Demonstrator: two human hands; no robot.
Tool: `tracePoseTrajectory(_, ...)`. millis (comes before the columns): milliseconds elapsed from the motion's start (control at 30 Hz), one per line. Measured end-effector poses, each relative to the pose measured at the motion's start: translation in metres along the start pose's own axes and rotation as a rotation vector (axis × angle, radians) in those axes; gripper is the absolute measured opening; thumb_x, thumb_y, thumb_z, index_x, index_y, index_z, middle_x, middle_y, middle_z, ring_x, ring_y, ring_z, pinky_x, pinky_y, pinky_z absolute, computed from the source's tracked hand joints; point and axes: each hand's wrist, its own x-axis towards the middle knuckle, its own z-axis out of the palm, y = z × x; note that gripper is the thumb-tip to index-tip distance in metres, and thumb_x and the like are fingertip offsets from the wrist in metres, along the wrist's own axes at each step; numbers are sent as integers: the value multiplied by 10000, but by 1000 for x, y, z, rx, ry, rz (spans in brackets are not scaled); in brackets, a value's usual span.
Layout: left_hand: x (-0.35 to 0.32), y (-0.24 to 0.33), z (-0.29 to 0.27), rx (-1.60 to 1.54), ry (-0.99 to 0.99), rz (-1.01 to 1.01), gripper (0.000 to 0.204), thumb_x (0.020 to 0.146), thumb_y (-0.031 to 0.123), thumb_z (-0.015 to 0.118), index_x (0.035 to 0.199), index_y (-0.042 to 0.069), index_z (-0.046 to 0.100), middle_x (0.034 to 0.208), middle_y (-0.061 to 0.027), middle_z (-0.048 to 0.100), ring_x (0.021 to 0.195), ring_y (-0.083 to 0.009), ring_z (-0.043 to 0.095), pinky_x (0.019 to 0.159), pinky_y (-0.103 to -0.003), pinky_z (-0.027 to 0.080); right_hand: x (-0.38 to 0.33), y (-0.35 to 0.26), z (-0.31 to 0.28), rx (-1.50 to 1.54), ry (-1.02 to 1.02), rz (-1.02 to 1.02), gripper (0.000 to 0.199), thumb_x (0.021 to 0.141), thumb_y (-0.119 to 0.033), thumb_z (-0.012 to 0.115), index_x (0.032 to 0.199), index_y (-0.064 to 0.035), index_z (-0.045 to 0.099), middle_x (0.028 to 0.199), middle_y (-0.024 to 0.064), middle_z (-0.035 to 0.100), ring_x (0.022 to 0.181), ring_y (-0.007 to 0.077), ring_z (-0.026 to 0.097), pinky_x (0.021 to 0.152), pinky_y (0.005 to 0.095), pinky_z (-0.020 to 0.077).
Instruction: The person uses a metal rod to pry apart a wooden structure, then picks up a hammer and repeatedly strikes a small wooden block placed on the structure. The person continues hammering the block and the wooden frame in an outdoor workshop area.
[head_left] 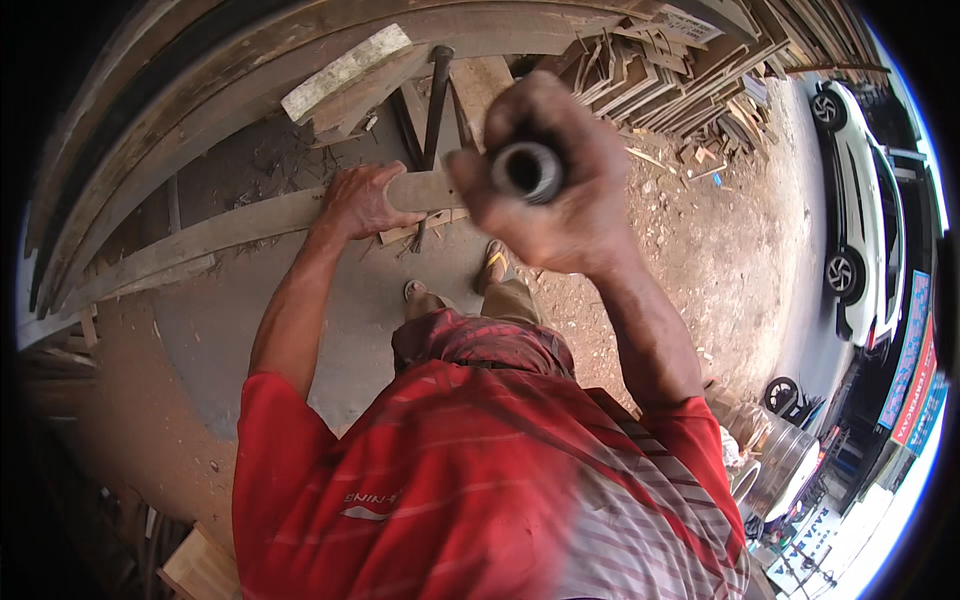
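My left hand (366,203) grips a long wooden plank (250,218) near its right end, fingers over the far edge and thumb along the near edge. The plank runs off to the left in front of me. Raised close to the camera, my right hand (565,185) is closed around a metal tube (527,172), its round hollow end facing me. The tube's far part is hidden behind the hand, so I cannot tell whether it is a tool's handle. Just beyond the plank's right end a dark metal rod (436,110) with a rounded top stands slanted.
Long boards (200,90) curve along the far left. A thick wood block (345,72) lies beyond the plank. Stacked wood offcuts (650,75) fill the far right, with scraps on the dirt ground (720,240). A white car (862,200) stands on the road at right.
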Motion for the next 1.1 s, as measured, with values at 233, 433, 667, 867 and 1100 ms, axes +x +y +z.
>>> tracePoseTrajectory(233, -7, -21, -7, 72, -25, -76, 857, 598, 562, 869, 1249, 51, 647, 1084, -183, 720, 1042, -348, 680, 946, -456, 525, -8, 23, -45, 669, -99, 92, 287, 944, -241, 666, 1005, -46, 464, 608, 28, 466, 456, 100, 413, 422, 263, 353)
tracePoseTrajectory(433, -24, -34, 4, 82, 107, -37, 821, 600, 519, 887, 1215, 28, 652, 1051, -174, 730, 1000, -353, 692, 891, -468, 541, -3, 7, -18, 272, 203, 53, 198, 920, -161, 661, 932, -44, 501, 658, 53, 551, 477, 110, 448, 432, 266, 379)
tracePoseTrajectory(667, -3, -13, -9, 47, -97, -77, 849, 614, 619, 825, 1239, 74, 642, 1117, -209, 697, 1082, -348, 662, 971, -478, 498, 5, -31, 91, -61, -220, -23, 203, 948, -245, 673, 841, -78, 630, 629, -1, 601, 484, 108, 515, 449, 258, 414)
tracePoseTrajectory(867, -28, -28, -8, 72, 11, -51, 892, 612, 623, 832, 1261, 42, 642, 1101, -198, 717, 1039, -350, 691, 944, -474, 531, -25, -7, -23, 221, 281, 50, 220, 976, -218, 572, 868, -47, 484, 496, -19, 422, 351, 71, 368, 325, 229, 327)
tracePoseTrajectory(1100, -14, -8, -19, 103, -38, -83, 890, 615, 620, 822, 1270, 44, 642, 1112, -201, 711, 1032, -358, 688, 925, -461, 538, 0, -38, 47, -55, 93, -48, 135, 949, -182, 633, 945, -62, 571, 652, -22, 507, 517, 69, 470, 454, 228, 414)
